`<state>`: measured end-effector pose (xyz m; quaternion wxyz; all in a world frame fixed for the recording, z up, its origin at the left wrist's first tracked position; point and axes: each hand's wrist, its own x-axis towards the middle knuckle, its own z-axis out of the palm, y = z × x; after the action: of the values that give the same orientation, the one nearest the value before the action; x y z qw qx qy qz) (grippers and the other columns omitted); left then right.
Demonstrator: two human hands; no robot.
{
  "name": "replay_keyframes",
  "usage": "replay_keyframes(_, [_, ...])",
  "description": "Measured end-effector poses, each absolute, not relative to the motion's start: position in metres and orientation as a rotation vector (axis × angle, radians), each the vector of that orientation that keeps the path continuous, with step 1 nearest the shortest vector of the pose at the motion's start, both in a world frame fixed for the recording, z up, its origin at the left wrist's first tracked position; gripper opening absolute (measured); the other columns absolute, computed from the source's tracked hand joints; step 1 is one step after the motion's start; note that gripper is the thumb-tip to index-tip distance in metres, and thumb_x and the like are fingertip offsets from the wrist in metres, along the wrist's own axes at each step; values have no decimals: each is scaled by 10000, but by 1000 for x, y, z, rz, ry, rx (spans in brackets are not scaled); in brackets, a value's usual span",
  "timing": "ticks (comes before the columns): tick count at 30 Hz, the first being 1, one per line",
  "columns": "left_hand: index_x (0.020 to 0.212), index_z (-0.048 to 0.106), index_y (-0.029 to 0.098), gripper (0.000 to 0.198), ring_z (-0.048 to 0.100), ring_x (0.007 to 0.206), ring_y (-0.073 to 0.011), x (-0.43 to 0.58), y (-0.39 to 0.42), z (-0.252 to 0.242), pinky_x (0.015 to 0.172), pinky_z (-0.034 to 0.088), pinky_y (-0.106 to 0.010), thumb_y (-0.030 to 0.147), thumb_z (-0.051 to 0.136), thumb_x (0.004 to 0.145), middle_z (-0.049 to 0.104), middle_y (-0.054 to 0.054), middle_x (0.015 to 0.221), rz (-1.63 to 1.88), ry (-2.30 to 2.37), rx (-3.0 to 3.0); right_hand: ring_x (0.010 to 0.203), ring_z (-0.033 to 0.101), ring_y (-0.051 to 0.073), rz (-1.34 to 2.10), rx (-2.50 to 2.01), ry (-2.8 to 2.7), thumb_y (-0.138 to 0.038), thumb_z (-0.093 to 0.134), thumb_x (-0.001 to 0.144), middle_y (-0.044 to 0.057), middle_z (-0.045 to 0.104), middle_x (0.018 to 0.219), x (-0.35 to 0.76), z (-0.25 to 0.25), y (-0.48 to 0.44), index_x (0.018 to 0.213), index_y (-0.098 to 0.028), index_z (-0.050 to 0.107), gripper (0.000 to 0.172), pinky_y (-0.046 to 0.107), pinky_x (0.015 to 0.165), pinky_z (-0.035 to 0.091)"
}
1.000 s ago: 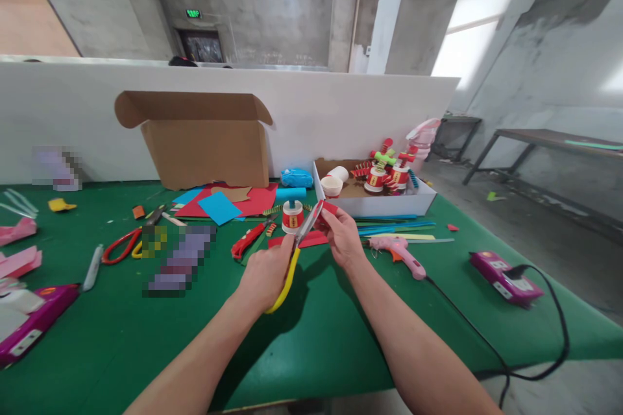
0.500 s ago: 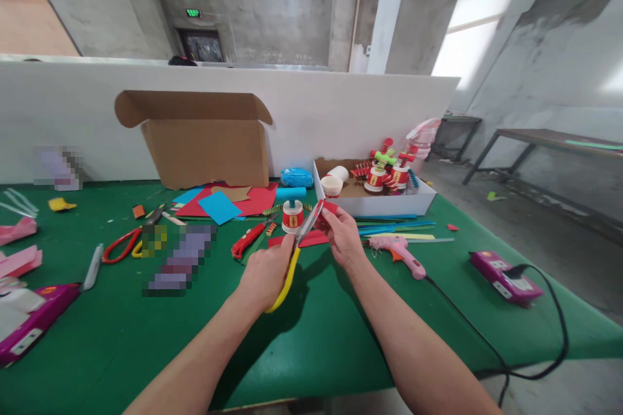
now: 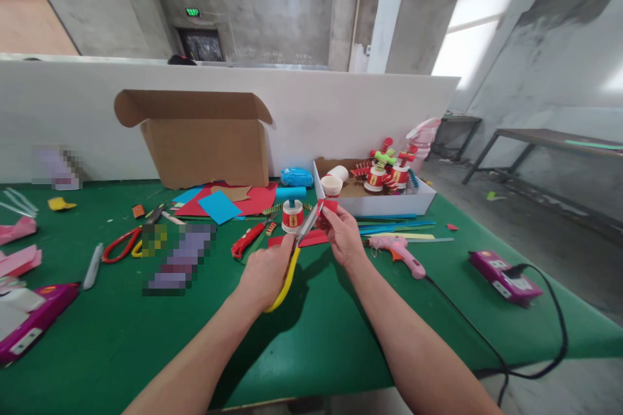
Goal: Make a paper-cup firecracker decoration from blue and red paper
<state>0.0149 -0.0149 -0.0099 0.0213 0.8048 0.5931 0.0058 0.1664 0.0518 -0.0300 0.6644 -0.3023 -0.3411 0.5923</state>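
My left hand [image 3: 267, 273] is closed round the yellow handles of a pair of scissors [image 3: 288, 280], whose blades point up and to the right. Between the fingers of my right hand [image 3: 344, 233] is a small piece of red paper [image 3: 329, 205], and the blade tips meet its left edge. Just behind the blades stands a paper cup [image 3: 293, 216] with a red label, upside down, a blue piece on top and coiled strips at its sides. A red paper strip [image 3: 311, 239] lies on the table under the scissors.
Right of my hands lies a pink glue gun [image 3: 398, 253], its cord running to a purple power strip [image 3: 506, 277]. A white box [image 3: 389, 206] holds cups and finished figures. Left are a red utility knife [image 3: 249, 238], coloured paper [image 3: 257, 198] and red-handled pliers [image 3: 121, 245].
Almost nothing differs. Both hands, the scissors and the red paper hold nearly the same position.
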Motion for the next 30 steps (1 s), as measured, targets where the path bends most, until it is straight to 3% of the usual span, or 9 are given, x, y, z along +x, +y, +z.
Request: replay_keyframes(30, [1172,433,184,294,679,772,-256,14,-14,-12,658,481,-323,226,335,898,681,-92,827,28,1841,2483,545,551,100,1330,-717,-784,-334,802,550,-25,637,605,168,-30,53,707,-182,683,249,241,569,468])
